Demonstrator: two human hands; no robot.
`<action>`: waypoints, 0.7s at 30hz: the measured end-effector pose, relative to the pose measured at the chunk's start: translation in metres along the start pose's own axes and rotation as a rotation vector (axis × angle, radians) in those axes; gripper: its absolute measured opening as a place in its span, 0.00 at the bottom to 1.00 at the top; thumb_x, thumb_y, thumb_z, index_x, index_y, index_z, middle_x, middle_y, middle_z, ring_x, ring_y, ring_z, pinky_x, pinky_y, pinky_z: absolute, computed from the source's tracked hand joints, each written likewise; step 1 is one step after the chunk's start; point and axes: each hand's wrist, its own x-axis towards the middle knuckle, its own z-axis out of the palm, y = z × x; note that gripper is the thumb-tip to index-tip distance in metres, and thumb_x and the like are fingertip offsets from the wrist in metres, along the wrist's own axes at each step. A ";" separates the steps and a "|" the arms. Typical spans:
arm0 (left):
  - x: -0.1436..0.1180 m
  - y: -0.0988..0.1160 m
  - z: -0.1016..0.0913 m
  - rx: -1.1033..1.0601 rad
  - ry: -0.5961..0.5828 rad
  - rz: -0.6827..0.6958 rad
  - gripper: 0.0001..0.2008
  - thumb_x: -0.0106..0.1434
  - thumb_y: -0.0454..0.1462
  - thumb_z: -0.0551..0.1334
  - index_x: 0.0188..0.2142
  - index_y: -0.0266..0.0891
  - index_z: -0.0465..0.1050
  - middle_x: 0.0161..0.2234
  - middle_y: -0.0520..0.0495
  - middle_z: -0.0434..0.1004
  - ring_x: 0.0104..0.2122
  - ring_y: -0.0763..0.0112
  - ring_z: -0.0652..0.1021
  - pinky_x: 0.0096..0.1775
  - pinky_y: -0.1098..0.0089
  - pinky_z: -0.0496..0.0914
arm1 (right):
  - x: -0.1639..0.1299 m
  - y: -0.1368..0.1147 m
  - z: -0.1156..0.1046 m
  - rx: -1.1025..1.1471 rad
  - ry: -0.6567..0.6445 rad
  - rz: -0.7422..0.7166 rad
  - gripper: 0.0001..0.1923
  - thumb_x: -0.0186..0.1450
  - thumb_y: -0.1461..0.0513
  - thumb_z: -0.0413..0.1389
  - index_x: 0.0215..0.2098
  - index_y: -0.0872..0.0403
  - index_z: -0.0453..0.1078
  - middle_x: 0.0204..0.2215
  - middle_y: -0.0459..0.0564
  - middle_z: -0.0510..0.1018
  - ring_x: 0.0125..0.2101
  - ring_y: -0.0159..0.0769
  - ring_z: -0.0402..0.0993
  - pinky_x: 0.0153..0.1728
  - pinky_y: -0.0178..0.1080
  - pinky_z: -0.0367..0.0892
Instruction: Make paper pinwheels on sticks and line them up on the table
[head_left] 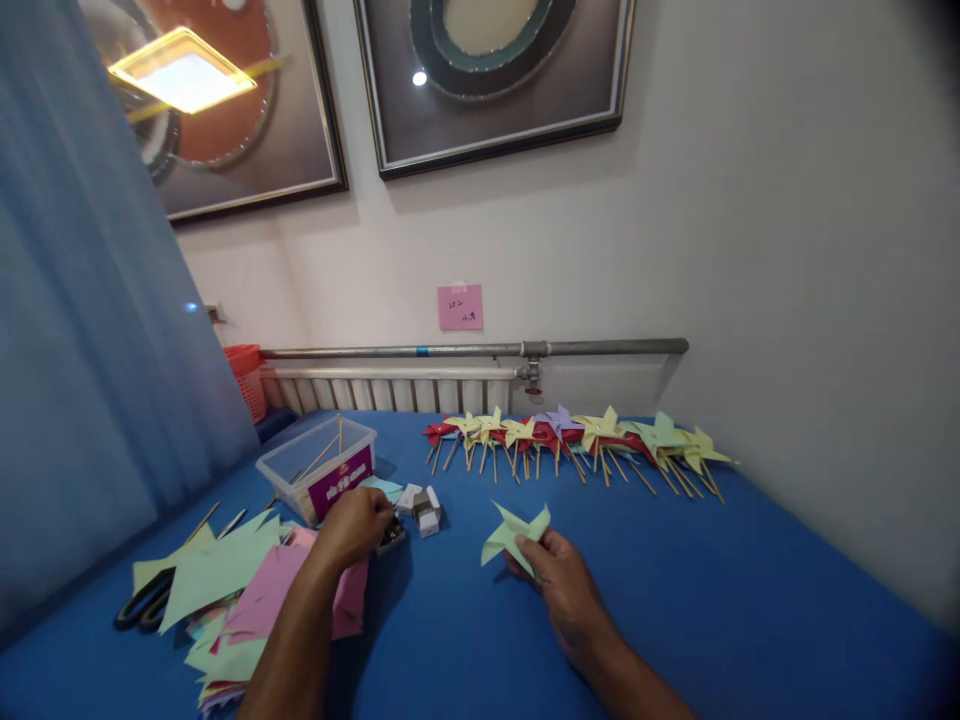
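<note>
A pale green paper pinwheel (517,535) is pinched between the thumb and fingers of my right hand (566,590), its blades folded in toward the centre. My left hand (356,522) has its fingers bunched at a small dark box (391,538) with tiny shiny things inside. What those fingertips hold, if anything, is too small to make out. Just right of that hand lie small white and grey cartons (427,512). Behind it stands a clear plastic tub (319,465) with a purple label and a few thin wooden sticks.
Finished pinwheels on sticks (570,435) lie in a row along the back of the blue table (675,600). At left are a pile of coloured paper sheets (232,570) and black-handled scissors (142,600). A blue curtain (97,300) hangs at left; a red basket (247,380) stands behind.
</note>
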 end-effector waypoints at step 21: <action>0.007 0.005 0.030 0.351 -0.073 -0.070 0.11 0.60 0.37 0.61 0.36 0.39 0.83 0.42 0.33 0.85 0.43 0.49 0.83 0.40 0.64 0.69 | -0.007 -0.003 0.002 0.012 -0.016 0.051 0.15 0.52 0.54 0.70 0.34 0.53 0.79 0.30 0.48 0.84 0.29 0.39 0.79 0.36 0.40 0.75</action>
